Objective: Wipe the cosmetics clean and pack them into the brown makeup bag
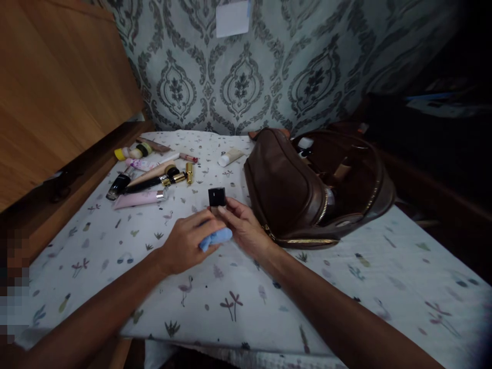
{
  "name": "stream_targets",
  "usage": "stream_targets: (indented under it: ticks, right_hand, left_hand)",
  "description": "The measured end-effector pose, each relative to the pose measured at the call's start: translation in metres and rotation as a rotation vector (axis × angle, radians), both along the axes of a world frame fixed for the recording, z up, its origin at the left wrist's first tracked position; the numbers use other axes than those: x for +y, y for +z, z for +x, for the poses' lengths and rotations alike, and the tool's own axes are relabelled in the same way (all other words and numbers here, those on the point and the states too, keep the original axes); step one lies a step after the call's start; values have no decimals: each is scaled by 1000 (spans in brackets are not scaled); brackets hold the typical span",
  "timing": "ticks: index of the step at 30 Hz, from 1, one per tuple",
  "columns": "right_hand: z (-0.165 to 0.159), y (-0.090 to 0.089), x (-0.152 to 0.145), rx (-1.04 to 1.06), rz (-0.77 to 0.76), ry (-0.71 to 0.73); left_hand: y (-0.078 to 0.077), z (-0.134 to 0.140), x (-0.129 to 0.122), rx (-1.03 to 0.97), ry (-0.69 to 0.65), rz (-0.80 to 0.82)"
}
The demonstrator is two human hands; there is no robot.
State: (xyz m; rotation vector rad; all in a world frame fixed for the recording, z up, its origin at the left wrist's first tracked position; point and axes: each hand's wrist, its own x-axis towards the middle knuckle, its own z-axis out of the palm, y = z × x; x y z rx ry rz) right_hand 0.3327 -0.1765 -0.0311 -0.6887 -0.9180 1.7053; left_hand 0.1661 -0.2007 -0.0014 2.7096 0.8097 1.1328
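Near the middle of the table, my right hand [248, 228] grips a small bottle with a square black cap [217, 197]. Fingers hide most of its body. My left hand [188, 241] is closed on a light blue cloth [216, 238] and sits against the lower part of the bottle. Whether the cloth presses on the bottle, I cannot tell. Just right of my right hand stands a brown leather bag [282, 179], its zip undone and its top gaping. A few items show inside, among them one with a white top [305, 143].
Several cosmetics lie at the left: a pink tube [139, 199], a black bottle [118, 185], a gold lipstick case [189, 173] and a yellow-lidded jar [122, 154]. A cream tube [230, 157] lies at the back. A wooden cabinet [69, 77] borders the left, a patterned wall [242, 82] the rear.
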Motion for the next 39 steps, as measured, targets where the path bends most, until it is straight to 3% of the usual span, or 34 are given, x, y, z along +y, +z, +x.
stream_targets:
  ticks: [5,8,10,13,16,19,21,24,27,32,36,39]
  right_hand:
    - [-1,1,-8,-364,453,-11]
    - [-1,1,-14,-554,717,-27]
    - [-1,1,-16,-604,821,-34]
    - [0,1,-16,-608,858,-23]
    - [0,1,-15,-568,765,-9]
    - [-2,2,-13,-475,573,-21]
    - [-5,3,-12,-353,408,-32]
    - [-8,6,-12,-140,81,-13]
    - [-9,9,-12,4,-179,33]
    - [-8,6,-8,123,-316,90]
    - [-6,5,-7,176,-380,213]
    - [-6,7,-12,179,-331,257]
  left_hand:
    - [18,-9,0,-377,230,-66]
    - [25,-12,2,-438,317,-204]
    - [28,-12,5,-459,344,-346]
    - [30,-12,10,-541,371,-520]
    - [27,-13,15,-626,390,-626]
    - [21,-14,17,-667,382,-648]
    - [17,-14,16,-641,387,-560]
    - [13,-10,12,-506,395,-300]
    - [7,-5,9,-323,316,-138]
    - [1,1,8,-201,222,-96]
    - [6,-3,11,-251,328,-71]
    - [9,-6,15,-265,380,-46]
